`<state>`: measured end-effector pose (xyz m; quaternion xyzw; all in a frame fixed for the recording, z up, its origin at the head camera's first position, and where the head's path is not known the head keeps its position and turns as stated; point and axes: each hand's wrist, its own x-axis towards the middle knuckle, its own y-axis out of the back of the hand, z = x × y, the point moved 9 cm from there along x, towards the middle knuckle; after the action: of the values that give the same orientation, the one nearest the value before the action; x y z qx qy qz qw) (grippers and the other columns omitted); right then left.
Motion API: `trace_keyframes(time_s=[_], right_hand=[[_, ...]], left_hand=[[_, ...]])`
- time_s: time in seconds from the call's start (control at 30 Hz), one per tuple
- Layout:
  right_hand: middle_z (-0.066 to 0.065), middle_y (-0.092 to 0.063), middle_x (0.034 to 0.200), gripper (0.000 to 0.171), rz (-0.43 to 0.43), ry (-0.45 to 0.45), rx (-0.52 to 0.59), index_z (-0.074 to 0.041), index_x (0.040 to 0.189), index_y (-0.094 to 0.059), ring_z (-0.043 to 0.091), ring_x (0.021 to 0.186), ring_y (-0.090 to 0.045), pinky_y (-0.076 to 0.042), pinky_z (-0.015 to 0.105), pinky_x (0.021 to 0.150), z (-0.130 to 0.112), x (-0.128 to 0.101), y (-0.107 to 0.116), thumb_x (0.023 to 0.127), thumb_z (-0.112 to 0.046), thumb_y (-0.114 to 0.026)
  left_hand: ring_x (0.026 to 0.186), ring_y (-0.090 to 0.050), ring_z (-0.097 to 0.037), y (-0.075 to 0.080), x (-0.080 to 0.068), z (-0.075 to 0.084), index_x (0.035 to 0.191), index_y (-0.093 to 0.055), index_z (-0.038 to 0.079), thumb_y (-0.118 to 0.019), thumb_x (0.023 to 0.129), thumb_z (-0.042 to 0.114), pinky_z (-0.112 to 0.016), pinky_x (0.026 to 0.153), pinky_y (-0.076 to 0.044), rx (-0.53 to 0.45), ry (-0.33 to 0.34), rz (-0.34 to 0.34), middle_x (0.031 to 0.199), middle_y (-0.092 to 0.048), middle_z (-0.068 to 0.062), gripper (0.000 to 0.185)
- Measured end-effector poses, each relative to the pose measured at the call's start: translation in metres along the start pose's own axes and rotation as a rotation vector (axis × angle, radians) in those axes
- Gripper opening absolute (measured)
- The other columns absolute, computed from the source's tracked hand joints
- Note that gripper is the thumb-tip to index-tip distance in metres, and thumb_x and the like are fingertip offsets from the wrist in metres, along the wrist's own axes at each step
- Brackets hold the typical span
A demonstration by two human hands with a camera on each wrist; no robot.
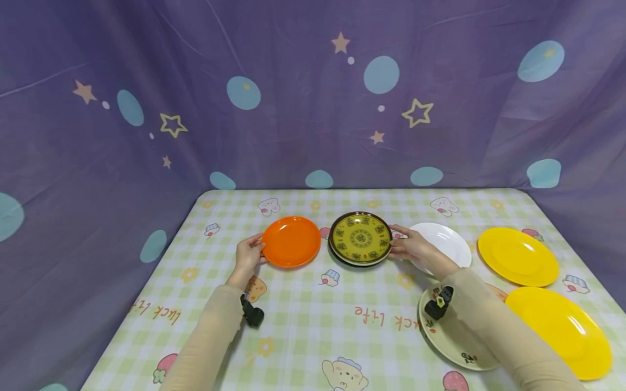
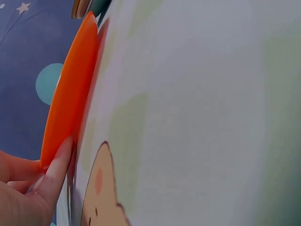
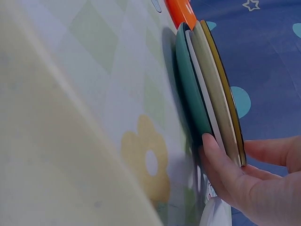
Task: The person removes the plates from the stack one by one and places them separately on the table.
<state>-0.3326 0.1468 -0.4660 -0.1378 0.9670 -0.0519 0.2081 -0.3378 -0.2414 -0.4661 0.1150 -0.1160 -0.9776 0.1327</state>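
Observation:
At the table's middle my left hand (image 1: 248,256) pinches the left rim of an orange plate (image 1: 291,242). The left wrist view shows that plate (image 2: 70,89) edge-on, a thin shadow beneath it. A stack of plates (image 1: 361,238) is just right of it, topped by an olive-yellow patterned plate with a dark rim. My right hand (image 1: 415,250) grips the stack's right edge. Seen from the side in the right wrist view, the stack has a teal plate (image 3: 190,89) lowest, with paler plates between it and the olive one; fingers lie above and below.
A white plate (image 1: 447,241) lies partly behind my right hand. Under my right forearm is a cream plate with dark markings (image 1: 455,345). Two yellow plates, one farther back (image 1: 518,256) and one nearer (image 1: 562,331), lie at the right. A purple curtain (image 1: 303,136) hangs behind the table.

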Motion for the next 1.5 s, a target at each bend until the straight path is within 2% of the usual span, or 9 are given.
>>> trace_keyframes(time_s=[0.2, 0.37, 0.53, 0.97, 1.37, 1.5], right_hand=[[0.031, -0.013, 0.135, 0.062, 0.012, 0.000, -0.004, -0.007, 0.142, -0.009, 0.014, 0.077, -0.059, -0.044, 0.040, 0.090, 0.000, 0.000, 0.001, 0.088, 0.008, -0.036], [0.032, -0.026, 0.127, 0.062, 0.020, -0.001, -0.009, -0.006, 0.142, -0.010, 0.014, 0.074, -0.060, -0.044, 0.039, 0.089, 0.001, 0.000, 0.001, 0.088, 0.008, -0.038], [0.025, -0.033, 0.116, 0.062, 0.018, 0.001, -0.009, -0.006, 0.142, -0.011, 0.015, 0.075, -0.059, -0.044, 0.040, 0.089, 0.001, 0.000, 0.000, 0.087, 0.008, -0.038], [0.026, -0.034, 0.118, 0.062, 0.006, -0.001, 0.002, -0.006, 0.142, -0.011, 0.016, 0.079, -0.060, -0.044, 0.040, 0.090, 0.001, -0.001, 0.000, 0.088, 0.008, -0.037], [0.027, -0.032, 0.120, 0.062, 0.021, -0.009, -0.009, -0.007, 0.142, -0.011, 0.015, 0.078, -0.059, -0.044, 0.039, 0.090, 0.001, 0.000, 0.000, 0.088, 0.007, -0.037], [0.028, -0.032, 0.120, 0.062, 0.024, -0.010, -0.012, -0.007, 0.142, -0.010, 0.015, 0.077, -0.060, -0.044, 0.039, 0.090, 0.001, 0.000, 0.000, 0.088, 0.007, -0.038]], left_hand=[[0.047, -0.051, -0.005, 0.000, 0.001, 0.000, 0.125, -0.048, 0.002, -0.043, 0.090, -0.001, -0.021, 0.048, -0.051, 0.029, 0.004, -0.010, 0.104, -0.051, -0.017, 0.036], [0.048, -0.052, -0.006, 0.000, 0.001, 0.000, 0.126, -0.048, 0.002, -0.043, 0.090, -0.001, -0.021, 0.049, -0.051, 0.041, 0.012, -0.016, 0.106, -0.051, -0.018, 0.037], [0.049, -0.052, -0.005, 0.000, 0.002, 0.000, 0.126, -0.048, 0.002, -0.043, 0.090, -0.001, -0.020, 0.048, -0.051, 0.054, 0.015, -0.018, 0.109, -0.051, -0.020, 0.036], [0.057, -0.053, -0.004, 0.001, 0.008, -0.001, 0.125, -0.049, 0.003, -0.045, 0.090, 0.001, -0.017, 0.050, -0.049, 0.110, 0.023, -0.028, 0.113, -0.053, -0.019, 0.036], [0.064, -0.053, -0.007, 0.002, 0.011, 0.001, 0.120, -0.052, -0.001, -0.048, 0.088, -0.001, -0.014, 0.051, -0.048, 0.140, 0.006, 0.009, 0.111, -0.054, -0.021, 0.033], [0.076, -0.054, -0.013, 0.003, 0.012, 0.002, 0.121, -0.052, -0.001, -0.049, 0.087, -0.001, -0.013, 0.055, -0.046, 0.133, -0.003, 0.013, 0.112, -0.054, -0.021, 0.034]])
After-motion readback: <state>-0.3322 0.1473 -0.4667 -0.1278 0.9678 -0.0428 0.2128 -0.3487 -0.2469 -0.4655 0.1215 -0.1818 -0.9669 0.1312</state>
